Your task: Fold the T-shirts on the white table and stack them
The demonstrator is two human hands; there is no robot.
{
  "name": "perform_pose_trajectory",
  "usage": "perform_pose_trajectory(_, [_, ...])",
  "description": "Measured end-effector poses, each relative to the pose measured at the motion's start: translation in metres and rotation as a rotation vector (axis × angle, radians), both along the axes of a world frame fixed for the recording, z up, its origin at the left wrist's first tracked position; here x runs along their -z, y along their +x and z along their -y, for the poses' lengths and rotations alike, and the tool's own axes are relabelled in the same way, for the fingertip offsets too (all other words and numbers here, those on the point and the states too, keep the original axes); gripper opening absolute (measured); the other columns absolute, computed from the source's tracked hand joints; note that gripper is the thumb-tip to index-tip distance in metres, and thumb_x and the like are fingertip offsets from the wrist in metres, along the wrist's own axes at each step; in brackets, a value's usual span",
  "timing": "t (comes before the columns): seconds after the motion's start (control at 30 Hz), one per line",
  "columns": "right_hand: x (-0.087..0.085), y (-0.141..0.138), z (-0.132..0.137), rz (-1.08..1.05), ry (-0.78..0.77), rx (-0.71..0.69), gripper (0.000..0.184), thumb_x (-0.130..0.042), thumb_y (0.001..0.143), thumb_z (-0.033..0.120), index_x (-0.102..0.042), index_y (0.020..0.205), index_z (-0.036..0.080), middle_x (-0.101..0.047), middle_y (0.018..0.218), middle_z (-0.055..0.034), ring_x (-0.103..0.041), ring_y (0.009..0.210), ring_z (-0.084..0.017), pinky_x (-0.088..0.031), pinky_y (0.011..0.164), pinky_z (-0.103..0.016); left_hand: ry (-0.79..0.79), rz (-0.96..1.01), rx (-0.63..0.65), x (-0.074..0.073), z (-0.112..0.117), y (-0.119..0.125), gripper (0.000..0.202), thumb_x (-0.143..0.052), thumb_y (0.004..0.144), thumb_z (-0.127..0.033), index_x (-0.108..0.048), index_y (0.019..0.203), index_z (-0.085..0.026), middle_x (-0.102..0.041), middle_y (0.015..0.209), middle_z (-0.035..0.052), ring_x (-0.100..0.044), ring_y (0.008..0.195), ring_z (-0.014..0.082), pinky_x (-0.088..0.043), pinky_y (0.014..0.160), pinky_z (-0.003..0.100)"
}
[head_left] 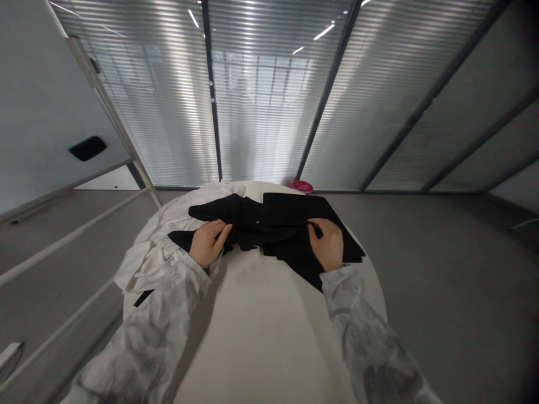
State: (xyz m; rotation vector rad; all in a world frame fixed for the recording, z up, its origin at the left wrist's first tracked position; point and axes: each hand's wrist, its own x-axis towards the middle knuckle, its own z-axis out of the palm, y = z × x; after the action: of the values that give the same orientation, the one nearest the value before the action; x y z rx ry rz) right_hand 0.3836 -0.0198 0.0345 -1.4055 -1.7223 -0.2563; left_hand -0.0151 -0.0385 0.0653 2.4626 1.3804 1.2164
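Note:
A black garment point(278, 219) lies crumpled across the far part of the round white table point(261, 325). Its right part spreads flatter, while the left part is bunched; which kind of garment it is, I cannot tell. My left hand point(209, 241) is closed on the bunched left part, thumb and fingers drawn together. On the right side, my right hand point(327, 242) pinches the cloth between thumb and forefinger. Folds hide the exact grip of both hands. White cloth point(164, 235) is heaped at the table's left edge, beside my left hand and partly under the black garment.
A pink basket-like object point(301, 186) shows just beyond the table's far edge. To the left stands a white metal frame point(76, 241) with rails. A glass partition with blinds point(261, 112) rises behind the table, and grey floor point(446, 292) lies to the right.

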Motion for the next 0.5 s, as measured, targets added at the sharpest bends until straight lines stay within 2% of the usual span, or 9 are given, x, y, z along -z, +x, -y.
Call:
perform_pose_trajectory(0.07, [-0.004,-0.007,0.004,-0.002,0.016,-0.042,0.024,-0.058,0.107,0.033,-0.076,0.120,0.024,-0.080,0.121,-0.0117,-0.073,0.115,-0.034,-0.049,0.116,-0.057,-0.055,0.043,-0.032,0.001,0.000,0.003,0.047,-0.044,0.117,-0.042,-0.061,0.078,-0.022,-0.065,0.079,0.0031,-0.064,0.077,0.0197,-0.048,0.079,0.034])
perform_pose_trajectory(0.13, [-0.008,-0.016,0.009,0.011,0.016,-0.120,0.026,-0.060,0.108,0.036,-0.074,0.127,0.025,-0.078,0.128,-0.0114,-0.071,0.122,-0.034,-0.047,0.119,-0.058,-0.073,0.080,-0.071,0.004,-0.001,0.005,0.049,-0.045,0.117,-0.044,-0.055,0.074,-0.023,-0.060,0.074,0.0015,-0.061,0.073,0.0190,-0.046,0.076,0.033])
perform_pose_trajectory(0.3, [-0.015,-0.040,0.017,0.175,-0.104,-0.383,0.045,-0.074,0.101,0.041,-0.068,0.144,0.029,-0.073,0.146,-0.0084,-0.067,0.135,-0.033,-0.036,0.132,-0.062,-0.080,0.136,-0.093,0.009,-0.002,0.006,0.048,-0.047,0.116,-0.046,-0.056,0.075,-0.023,-0.061,0.076,0.0015,-0.060,0.074,0.0190,-0.044,0.075,0.033])
perform_pose_trajectory(0.4, [-0.011,-0.045,0.012,0.236,-0.152,-0.394,0.034,-0.073,0.099,0.029,-0.076,0.132,0.031,-0.076,0.137,-0.0060,-0.070,0.128,-0.032,-0.037,0.130,-0.063,-0.056,0.155,-0.094,0.007,-0.001,0.006,0.046,-0.049,0.116,-0.047,-0.061,0.079,-0.022,-0.064,0.078,0.0020,-0.063,0.077,0.0198,-0.047,0.078,0.035])
perform_pose_trajectory(0.5, [-0.006,-0.043,0.008,0.172,-0.137,-0.316,0.024,-0.066,0.099,0.020,-0.082,0.114,0.029,-0.078,0.115,-0.0074,-0.071,0.112,-0.032,-0.051,0.116,-0.059,-0.025,0.116,-0.103,0.005,0.000,0.007,0.038,-0.056,0.113,-0.047,-0.071,0.089,-0.023,-0.073,0.093,0.0053,-0.070,0.092,0.0230,-0.051,0.091,0.040])
